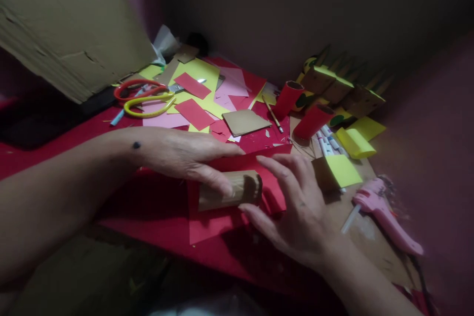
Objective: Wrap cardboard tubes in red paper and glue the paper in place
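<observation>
Scissors (178,88), between ten and eleven o'clock; left hand (177,150), unclenched, thumb on central cardboard tube (242,187) over red paper (207,227) — uneven thumb pressure could skew tube, creasing paper; right hand (299,202), three o'clock, spread, contact indeterminate; glue gun (383,215) beyond.

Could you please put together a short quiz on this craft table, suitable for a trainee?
1. True or false: the thumb of the left hand rests on the brown cardboard tube.
2. What colour is the sheet of paper directly under the brown cardboard tube? A) yellow B) red C) green
3. Which is nearer the pink glue gun: the left hand or the right hand?

Key: 1. True. 2. B. 3. The right hand.
</observation>
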`<state>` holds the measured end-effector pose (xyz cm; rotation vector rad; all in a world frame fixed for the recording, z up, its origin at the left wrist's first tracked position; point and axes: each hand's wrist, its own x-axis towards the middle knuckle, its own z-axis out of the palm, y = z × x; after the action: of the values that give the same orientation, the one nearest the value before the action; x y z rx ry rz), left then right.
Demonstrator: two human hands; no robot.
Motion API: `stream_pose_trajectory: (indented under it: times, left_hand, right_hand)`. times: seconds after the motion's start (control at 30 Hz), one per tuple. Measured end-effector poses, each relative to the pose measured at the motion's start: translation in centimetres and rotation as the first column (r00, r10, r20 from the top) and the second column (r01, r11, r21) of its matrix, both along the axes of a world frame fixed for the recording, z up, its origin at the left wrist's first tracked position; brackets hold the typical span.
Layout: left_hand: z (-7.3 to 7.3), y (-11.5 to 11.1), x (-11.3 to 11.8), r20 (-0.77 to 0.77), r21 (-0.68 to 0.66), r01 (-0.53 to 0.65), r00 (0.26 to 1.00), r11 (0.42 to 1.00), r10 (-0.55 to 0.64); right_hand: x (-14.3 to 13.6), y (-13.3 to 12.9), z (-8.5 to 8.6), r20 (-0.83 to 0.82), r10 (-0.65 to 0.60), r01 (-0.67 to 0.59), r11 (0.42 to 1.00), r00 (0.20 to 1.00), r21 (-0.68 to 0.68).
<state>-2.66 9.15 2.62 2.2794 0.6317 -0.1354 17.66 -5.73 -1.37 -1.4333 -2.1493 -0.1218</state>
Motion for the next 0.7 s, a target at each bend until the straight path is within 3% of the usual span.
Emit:
stream_pose_trajectory:
  times: [0.07,0.2,0.33,0.4,0.47,0.53,0.63,0.7]
  left_hand:
    - [-0.3,0.3,0.3,-0.009,0.010,-0.012,1.000,1.000,0.012]
    - [-1.4,0.9,1.1,0.015,0.078,-0.015,1.000,0.997,0.014]
    - [-1.8,1.2,1.5,0.023,0.143,-0.037,0.999,0.989,0.034]
    - [-1.6,1.4,1.4,0.078,0.122,-0.136,0.989,0.983,0.127]
    - [-1.4,1.7,1.3,0.161,0.057,-0.321,0.937,0.945,0.309]
    - [-1.4,1.8,1.4,0.222,-0.066,-0.488,0.843,0.870,0.490]
    - [-1.7,1.9,1.6,0.169,-0.205,-0.582,0.771,0.787,0.614]
    - [-2.0,1.9,1.7,0.104,-0.234,-0.595,0.771,0.769,0.628]
  right_hand:
    - [-0.3,-0.3,-0.1,-0.085,-0.033,0.029,0.998,0.996,-0.047]
    - [-0.9,-0.2,-0.7,-0.305,0.002,-0.069,0.976,0.952,-0.207]
    - [-1.0,-0.1,-0.8,-0.568,0.030,-0.210,0.944,0.823,-0.254]
    - [-0.8,-0.1,-0.8,-0.670,0.047,-0.256,0.942,0.741,-0.218]
    - [-0.6,-0.1,-0.8,-0.745,0.028,-0.224,0.961,0.667,-0.165]
    - [-0.3,0.1,-1.0,-0.798,-0.012,-0.113,0.989,0.603,-0.101]
    - [0.1,0.7,-1.2,-0.862,-0.084,0.057,0.996,0.500,-0.065]
    - [0.3,1.3,-1.4,-0.894,-0.145,0.075,0.989,0.424,-0.125]
